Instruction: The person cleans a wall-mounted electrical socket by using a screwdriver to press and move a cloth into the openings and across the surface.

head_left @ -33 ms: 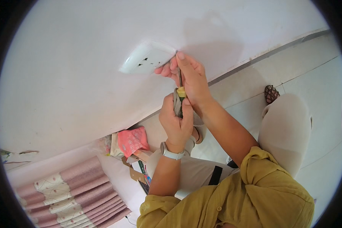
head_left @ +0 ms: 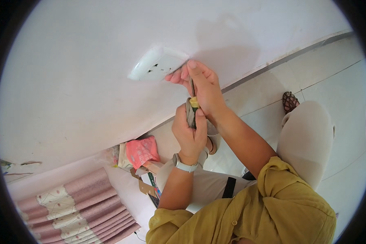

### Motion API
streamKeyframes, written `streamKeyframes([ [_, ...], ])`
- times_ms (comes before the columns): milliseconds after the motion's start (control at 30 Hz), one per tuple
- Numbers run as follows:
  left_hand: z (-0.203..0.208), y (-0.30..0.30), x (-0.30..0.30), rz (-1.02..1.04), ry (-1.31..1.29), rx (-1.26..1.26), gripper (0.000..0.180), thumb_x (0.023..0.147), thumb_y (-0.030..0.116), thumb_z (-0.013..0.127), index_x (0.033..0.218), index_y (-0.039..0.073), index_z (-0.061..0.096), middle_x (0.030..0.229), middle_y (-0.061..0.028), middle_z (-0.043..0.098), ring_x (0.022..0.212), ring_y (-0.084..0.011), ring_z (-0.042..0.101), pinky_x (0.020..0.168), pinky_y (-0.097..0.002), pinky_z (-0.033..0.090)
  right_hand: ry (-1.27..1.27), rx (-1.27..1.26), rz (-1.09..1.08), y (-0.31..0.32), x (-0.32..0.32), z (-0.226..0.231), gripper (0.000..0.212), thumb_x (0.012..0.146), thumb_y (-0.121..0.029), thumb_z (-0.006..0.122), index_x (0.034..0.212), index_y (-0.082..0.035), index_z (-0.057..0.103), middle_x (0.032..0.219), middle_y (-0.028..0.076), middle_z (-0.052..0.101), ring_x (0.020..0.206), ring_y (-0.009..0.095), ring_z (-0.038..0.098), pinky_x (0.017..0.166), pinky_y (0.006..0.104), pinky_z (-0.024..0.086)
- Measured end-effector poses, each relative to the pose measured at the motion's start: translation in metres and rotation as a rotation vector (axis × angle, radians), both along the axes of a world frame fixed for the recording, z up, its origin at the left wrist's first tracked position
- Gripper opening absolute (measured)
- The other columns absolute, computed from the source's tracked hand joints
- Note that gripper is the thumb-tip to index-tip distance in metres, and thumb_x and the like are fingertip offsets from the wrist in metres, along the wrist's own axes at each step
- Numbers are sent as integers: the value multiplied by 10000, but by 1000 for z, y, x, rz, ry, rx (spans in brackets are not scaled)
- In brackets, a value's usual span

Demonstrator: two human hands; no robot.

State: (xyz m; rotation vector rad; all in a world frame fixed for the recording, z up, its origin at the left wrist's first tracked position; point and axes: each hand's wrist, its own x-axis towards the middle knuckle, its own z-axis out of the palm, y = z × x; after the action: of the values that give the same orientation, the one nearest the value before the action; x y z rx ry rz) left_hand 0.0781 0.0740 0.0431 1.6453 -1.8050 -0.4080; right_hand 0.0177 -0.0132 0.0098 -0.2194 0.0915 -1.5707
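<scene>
A white wall socket plate (head_left: 160, 64) sits on the pale wall, up and to the left of my hands. My left hand (head_left: 189, 132) is wrapped round the yellow and dark green handle of a screwdriver (head_left: 193, 88). Something grey, of a kind I cannot make out, lies beside the handle in the same grip. My right hand (head_left: 207, 83) steadies the metal shaft between thumb and fingers, close to the plate's right corner. Its other fingertips reach the plate's lower edge. Whether the screwdriver's tip touches the plate is too small to tell.
A dark skirting strip (head_left: 248, 75) runs along the wall's foot above the tiled floor (head_left: 329, 79). At lower left are a pink bag (head_left: 143, 150), a cardboard box (head_left: 146, 187) with items, and a pink curtain (head_left: 85, 191). My bent knee (head_left: 307, 130) is at right.
Both hands and the screwdriver have shifted slightly downward, away from the plate's right corner. The grips look the same.
</scene>
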Motion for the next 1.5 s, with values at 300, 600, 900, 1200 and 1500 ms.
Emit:
streamKeyframes([
  [300, -5, 4, 0, 47, 38, -22, 170, 883, 120, 533, 969, -26, 535, 799, -59, 548, 706, -123, 486, 661, -248, 424, 160, -3, -17, 4, 4, 0, 329, 966, -258, 482, 746, -23, 548, 803, 75, 623, 841, 178, 616, 832, 325, 461],
  [600, -3, -5, 2, -10, -110, -28, 181, 878, 122, 557, 982, -25, 536, 794, -72, 558, 687, -136, 501, 650, -258, 438, 32, -31, 66, -1, -1, -5, 370, 975, -325, 435, 719, -76, 529, 848, 118, 660, 845, 170, 601, 832, 310, 429],
  [900, -14, 2, -11, 71, -14, -22, 193, 885, 124, 543, 1009, -23, 527, 848, -84, 564, 742, -141, 512, 689, -265, 437, 106, -112, 45, -3, -6, -12, 349, 975, -301, 446, 722, -77, 533, 855, 105, 668, 861, 163, 618, 820, 300, 435],
  [1200, -33, 2, -17, 78, 138, -42, 214, 902, 142, 518, 1030, -28, 501, 890, -85, 550, 782, -148, 507, 724, -265, 430, 138, -115, 122, -5, -14, -12, 301, 966, -222, 455, 725, -65, 542, 874, 99, 671, 883, 156, 614, 851, 304, 433],
  [1500, -49, -4, -21, 121, 143, -99, 294, 923, 192, 476, 1110, -35, 471, 922, -105, 550, 817, -162, 518, 744, -288, 437, 331, -242, 64, -8, -17, -17, 303, 974, -201, 439, 734, -45, 538, 936, 153, 677, 949, 208, 624, 889, 337, 445],
])
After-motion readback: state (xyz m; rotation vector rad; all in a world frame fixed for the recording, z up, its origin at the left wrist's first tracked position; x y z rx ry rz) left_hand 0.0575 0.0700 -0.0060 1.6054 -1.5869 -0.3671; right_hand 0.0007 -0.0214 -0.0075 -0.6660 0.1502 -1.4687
